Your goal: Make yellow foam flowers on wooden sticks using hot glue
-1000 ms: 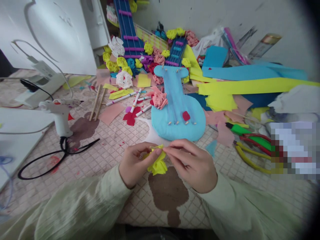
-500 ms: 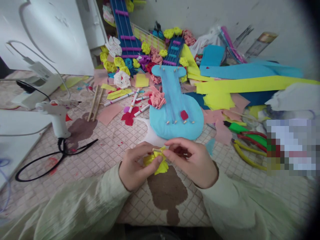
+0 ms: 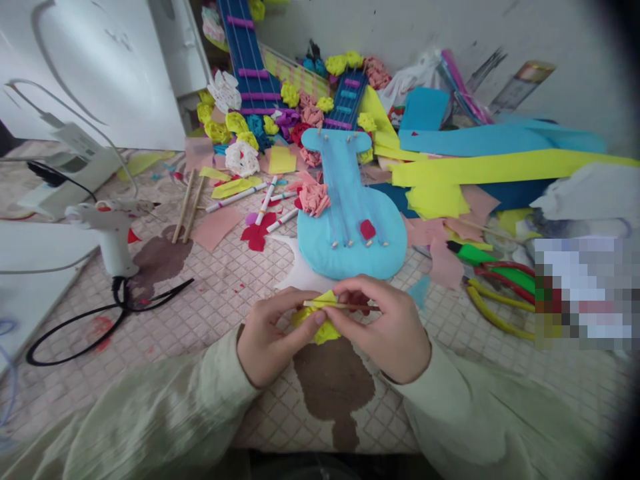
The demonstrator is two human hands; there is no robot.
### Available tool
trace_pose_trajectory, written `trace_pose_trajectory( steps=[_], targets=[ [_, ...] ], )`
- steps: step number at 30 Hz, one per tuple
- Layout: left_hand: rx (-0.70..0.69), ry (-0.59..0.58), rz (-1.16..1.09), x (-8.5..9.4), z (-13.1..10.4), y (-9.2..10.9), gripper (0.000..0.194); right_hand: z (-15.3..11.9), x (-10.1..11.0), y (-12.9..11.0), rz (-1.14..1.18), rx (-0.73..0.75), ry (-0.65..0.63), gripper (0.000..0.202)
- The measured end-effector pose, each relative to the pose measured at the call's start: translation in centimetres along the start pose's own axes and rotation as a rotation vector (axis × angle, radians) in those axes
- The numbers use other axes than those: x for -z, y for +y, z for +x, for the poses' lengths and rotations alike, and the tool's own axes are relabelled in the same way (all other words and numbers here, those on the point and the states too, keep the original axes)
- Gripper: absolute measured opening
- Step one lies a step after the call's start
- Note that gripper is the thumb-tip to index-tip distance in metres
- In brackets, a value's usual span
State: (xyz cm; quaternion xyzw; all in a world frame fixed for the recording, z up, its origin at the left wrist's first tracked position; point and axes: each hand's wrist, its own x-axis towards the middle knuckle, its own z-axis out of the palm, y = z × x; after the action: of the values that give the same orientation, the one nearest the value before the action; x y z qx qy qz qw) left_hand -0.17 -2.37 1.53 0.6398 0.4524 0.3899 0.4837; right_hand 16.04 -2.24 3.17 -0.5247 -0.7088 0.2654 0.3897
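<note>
Between my hands is a crumpled yellow paper flower [image 3: 325, 331], its edges bunched. My left hand [image 3: 280, 333] pinches the flower from the left with thumb and fingers. A thin wooden stick [image 3: 345, 306] lies across the top of the paper, light at its left end and darker at its right. My right hand [image 3: 383, 327] is closed on the stick, with its thumb and fingers at the paper. Just beyond stands a light-blue paper guitar [image 3: 353, 257] with strings, a red patch and a pink paper flower [image 3: 314, 199] at its left edge.
A white glue gun [image 3: 113, 243] with a looped black cord rests at left. Markers [image 3: 267, 200] and wooden sticks [image 3: 184, 207] lie behind it. Scissors [image 3: 493, 307] sit at right. Coloured paper strips [image 3: 500, 167] and a dark-blue guitar [image 3: 253, 73] are at the back.
The stick has turned nearly level and more of its length now shows between my hands. My right hand has shifted slightly, while both hands stay at the yellow flower.
</note>
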Motion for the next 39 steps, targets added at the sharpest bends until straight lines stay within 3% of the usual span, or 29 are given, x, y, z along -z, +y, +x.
trace_pose_trajectory(
  steps=[8, 16, 26, 33, 39],
  targets=[
    [0.014, 0.029, -0.041, 0.10, 0.28, -0.38, 0.018, 0.29, 0.39, 0.19, 0.084, -0.008, -0.104, 0.012],
    [0.135, -0.009, -0.296, -0.09, 0.41, -0.17, 0.026, 0.38, 0.22, 0.39, 0.024, 0.036, -0.037, 0.013],
    [0.164, -0.008, -0.168, -0.24, 0.56, -0.34, 0.012, 0.33, 0.19, 0.50, 0.017, -0.002, -0.028, 0.011],
    [0.150, 0.014, -0.143, -0.29, 0.60, -0.41, 0.015, 0.38, 0.28, 0.58, 0.062, -0.116, -0.100, 0.012],
    [0.125, 0.038, -0.123, -0.11, 0.62, -0.61, 0.016, 0.64, 0.77, 0.93, 0.149, -0.183, -0.271, 0.018]
  ],
)
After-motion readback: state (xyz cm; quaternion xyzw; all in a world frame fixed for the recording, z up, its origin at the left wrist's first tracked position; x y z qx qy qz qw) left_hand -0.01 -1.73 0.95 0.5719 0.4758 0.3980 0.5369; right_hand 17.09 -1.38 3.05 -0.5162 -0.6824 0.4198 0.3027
